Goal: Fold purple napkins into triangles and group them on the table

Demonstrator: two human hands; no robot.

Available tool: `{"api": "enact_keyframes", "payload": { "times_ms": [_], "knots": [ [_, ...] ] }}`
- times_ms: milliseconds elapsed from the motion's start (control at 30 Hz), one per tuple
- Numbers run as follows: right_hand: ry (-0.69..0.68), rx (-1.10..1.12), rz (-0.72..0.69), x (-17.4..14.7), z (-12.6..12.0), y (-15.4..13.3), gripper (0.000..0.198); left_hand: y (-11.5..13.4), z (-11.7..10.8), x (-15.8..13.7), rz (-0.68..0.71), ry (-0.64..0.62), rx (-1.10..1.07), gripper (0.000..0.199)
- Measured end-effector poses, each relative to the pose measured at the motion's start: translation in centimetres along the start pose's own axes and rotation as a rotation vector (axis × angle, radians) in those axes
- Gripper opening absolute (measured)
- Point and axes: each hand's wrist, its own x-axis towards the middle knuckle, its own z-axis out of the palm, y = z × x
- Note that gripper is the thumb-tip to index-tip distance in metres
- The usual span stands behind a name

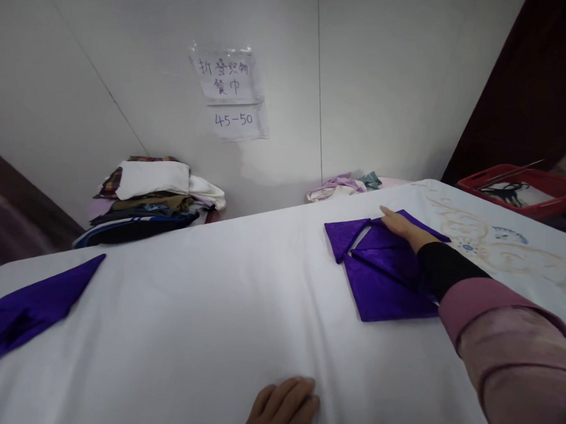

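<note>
On the right side of the table lie folded purple napkins [378,294] with pointed corners, their edges overlapping or close together; I cannot tell how many there are. My right hand [400,227] rests on the far part of this purple cloth, fingers stretched out and lying flat; the sleeve and forearm cover its right edge. At the near edge, my left hand [283,409] lies palm down on the white tablecloth [199,322], fingers extended and slightly bent, holding nothing. Another purple cloth [42,303] with a pointed end lies at the far left, partly out of view.
Behind the table's far edge stands a stack of folded clothes [150,194] at left. A smaller heap of pale fabric [337,186] is near the wall. A red basket [547,202] with tools sits at right. Handwritten paper signs [231,84] hang on the wall.
</note>
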Motion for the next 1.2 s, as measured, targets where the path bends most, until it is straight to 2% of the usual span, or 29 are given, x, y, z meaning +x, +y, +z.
{"api": "enact_keyframes", "payload": {
  "times_ms": [167,267,433,700,800,900,967,1033,1067,1200],
  "knots": [
    [0.029,-0.061,0.3,-2.8,-3.5,4.7,0.044,0.0,0.0,0.1,-0.02,0.015,-0.018,0.033],
    [-0.011,-0.059,0.39,-4.6,-4.2,6.7,0.036,-0.2,0.0,0.1,-0.002,0.028,-0.018,0.033],
    [-0.009,0.001,0.375,-5.2,-3.2,7.0,0.031,-0.4,0.1,0.1,0.024,0.024,0.026,0.037],
    [0.207,0.039,0.31,-6.4,-3.3,5.8,0.041,0.0,-0.2,0.8,-0.064,0.068,-0.097,0.036],
    [0.278,0.071,0.196,-7.8,-3.1,3.1,0.04,0.3,-0.6,1.4,-0.108,0.048,-0.197,0.042],
    [0.283,0.122,0.015,-10.6,-2.0,-1.7,0.034,0.6,-1.2,1.8,-0.143,-0.026,-0.301,0.05],
    [0.265,0.179,-0.127,-13.8,-0.7,-5.5,0.029,0.8,-1.9,2.0,-0.189,-0.072,-0.377,0.051],
    [0.25,0.38,-0.386,-17.8,0.9,-9.4,0.028,1.1,-2.7,2.3,-0.256,-0.103,-0.447,0.05],
    [0.22,0.453,-0.469,-20.0,1.6,-11.2,0.028,1.2,-3.0,2.4,-0.285,-0.116,-0.478,0.049],
    [0.066,0.529,-0.601,-28.0,3.2,-17.5,0.03,1.5,-3.8,3.3,-0.339,-0.098,-0.579,0.045]
  ]
}}
